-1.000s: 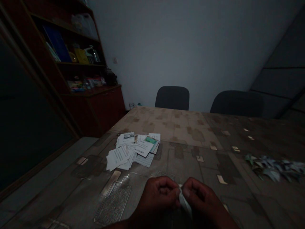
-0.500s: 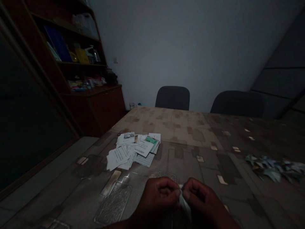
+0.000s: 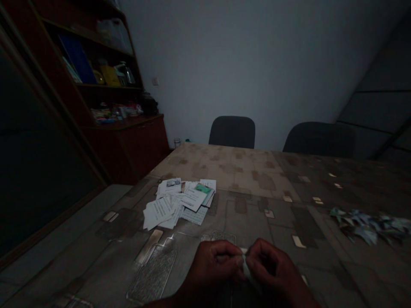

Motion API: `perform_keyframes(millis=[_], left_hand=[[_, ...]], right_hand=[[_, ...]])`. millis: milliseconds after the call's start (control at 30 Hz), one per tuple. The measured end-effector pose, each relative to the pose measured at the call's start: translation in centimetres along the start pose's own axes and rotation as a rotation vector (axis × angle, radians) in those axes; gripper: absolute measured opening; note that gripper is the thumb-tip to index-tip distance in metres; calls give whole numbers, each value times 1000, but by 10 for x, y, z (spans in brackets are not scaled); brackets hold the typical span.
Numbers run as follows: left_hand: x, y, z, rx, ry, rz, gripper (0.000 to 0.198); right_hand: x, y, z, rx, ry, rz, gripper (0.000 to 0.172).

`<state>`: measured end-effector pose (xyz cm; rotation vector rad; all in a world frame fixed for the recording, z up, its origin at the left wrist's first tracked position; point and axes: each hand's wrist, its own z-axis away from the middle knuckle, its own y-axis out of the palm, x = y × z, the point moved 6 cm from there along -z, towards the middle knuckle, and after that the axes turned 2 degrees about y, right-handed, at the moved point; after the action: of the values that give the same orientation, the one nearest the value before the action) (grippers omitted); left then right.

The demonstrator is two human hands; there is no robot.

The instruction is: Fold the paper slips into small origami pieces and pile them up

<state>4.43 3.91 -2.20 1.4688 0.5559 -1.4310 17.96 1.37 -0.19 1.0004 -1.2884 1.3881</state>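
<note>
Both hands meet low in the middle of the view, over the near part of the table. My left hand [image 3: 218, 263] pinches a small folded piece of paper [image 3: 247, 270] between thumb and fingers. From the other side my right hand [image 3: 271, 265] grips the same paper, its fingertips close against the left ones. Only a narrow pale strip of the paper shows; the fingers hide the rest, and its lower end is dim. Beyond the left hand lies a loose pile of printed paper sheets [image 3: 163, 209], one with a green picture on it.
Several folded paper pieces [image 3: 367, 233] lie heaped at the table's right. A patterned cloth covers the table [image 3: 224, 164]. Two dark chairs [image 3: 233, 130] stand along its far side. At the left is a reddish wooden cabinet [image 3: 141, 145] with filled shelves.
The paper strip between my fingers has tilted and shows less of its pale face. My hands have barely shifted; the paper pile and the heap stay where they were.
</note>
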Motion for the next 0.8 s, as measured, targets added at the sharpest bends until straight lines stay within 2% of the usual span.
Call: perform_keyframes(millis=[233,300,433,533,667,800], left_hand=[[5,-1,-2,-42,-38,-19,35],[6,-1,-4,-61,-44,-37,32],[4,-2,-6,-120,-46,-89,26],[1,-2,-5,-150,-37,-121,21],[2,-1,-3,-148,-35,-117,21],[8,2,-3,-85,-30,-57,31]], right_hand=[[15,-4,5,-106,-201,238,15],[14,-4,5,-104,-199,233,16],[1,0,2,-10,-81,93,28],[-4,3,1,31,-35,43,31],[1,0,1,-30,-65,111,22],[9,-5,2,-120,-175,231,14]])
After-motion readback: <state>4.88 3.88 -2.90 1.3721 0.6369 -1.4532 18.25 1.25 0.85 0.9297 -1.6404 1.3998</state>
